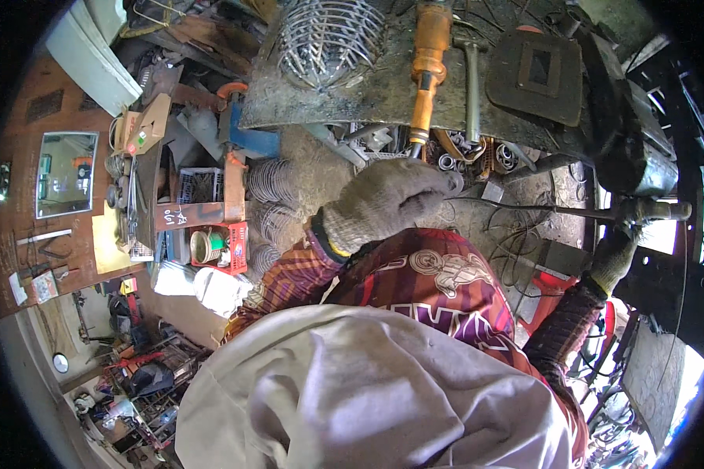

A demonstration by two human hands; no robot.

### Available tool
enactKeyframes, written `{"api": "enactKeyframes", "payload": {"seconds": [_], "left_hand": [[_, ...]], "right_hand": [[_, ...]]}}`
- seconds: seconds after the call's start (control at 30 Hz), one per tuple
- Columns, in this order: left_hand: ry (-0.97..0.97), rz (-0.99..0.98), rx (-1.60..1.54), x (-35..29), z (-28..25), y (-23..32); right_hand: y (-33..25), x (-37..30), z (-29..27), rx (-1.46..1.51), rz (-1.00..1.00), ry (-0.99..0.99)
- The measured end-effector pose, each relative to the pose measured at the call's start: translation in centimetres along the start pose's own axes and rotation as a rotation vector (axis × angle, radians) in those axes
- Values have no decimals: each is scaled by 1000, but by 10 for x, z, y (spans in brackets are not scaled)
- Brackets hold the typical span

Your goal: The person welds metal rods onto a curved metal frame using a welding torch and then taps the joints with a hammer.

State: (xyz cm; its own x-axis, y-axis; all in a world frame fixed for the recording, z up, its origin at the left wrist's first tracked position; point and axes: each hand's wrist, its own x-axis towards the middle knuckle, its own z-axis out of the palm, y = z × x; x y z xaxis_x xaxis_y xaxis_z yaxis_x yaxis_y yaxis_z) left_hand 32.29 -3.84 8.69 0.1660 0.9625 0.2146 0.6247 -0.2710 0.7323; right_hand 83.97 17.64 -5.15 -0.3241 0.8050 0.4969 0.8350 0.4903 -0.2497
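My left hand [391,199], in a grey knitted glove, is curled closed in front of the bench. What its fingers hold, if anything, is hidden. A thin dark line, rod or cable, runs from near its fingertips toward a metal bar [583,212] at the right. My right hand [616,256], gloved too, reaches to the far right, its fingers up around a metal end piece [657,210] below a dark bench vise [649,170]. An orange-bodied power tool [430,66] lies on the metal bench [336,105], its tip pointing at my left hand.
A cage of bent metal rods [332,39], a hammer [472,90] and a dark welding shield [534,78] lie on the bench. Stacked wire coils [270,184] and a red crate [237,246] stand at the left. Loose cables [516,242] trail over the floor.
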Motion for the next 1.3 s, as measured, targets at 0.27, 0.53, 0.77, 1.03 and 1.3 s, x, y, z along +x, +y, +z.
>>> {"api": "enactKeyframes", "payload": {"seconds": [0.27, 0.53, 0.77, 1.03, 1.3], "left_hand": [[657, -250, 237, -54, -119, -120], [451, -296, 587, -52, -200, -232], [302, -342, 540, -51, -207, -261], [296, -378, 534, -54, -202, -281], [303, -374, 549, -39, -201, -268]], "right_hand": [[-284, 39, -3, 815, 379, 733], [-509, 165, 96, 432, 29, -177], [-527, 175, 175, 140, 54, -222], [-537, 183, 180, 112, 117, -333], [-531, 179, 189, 0, -28, -266]]}}
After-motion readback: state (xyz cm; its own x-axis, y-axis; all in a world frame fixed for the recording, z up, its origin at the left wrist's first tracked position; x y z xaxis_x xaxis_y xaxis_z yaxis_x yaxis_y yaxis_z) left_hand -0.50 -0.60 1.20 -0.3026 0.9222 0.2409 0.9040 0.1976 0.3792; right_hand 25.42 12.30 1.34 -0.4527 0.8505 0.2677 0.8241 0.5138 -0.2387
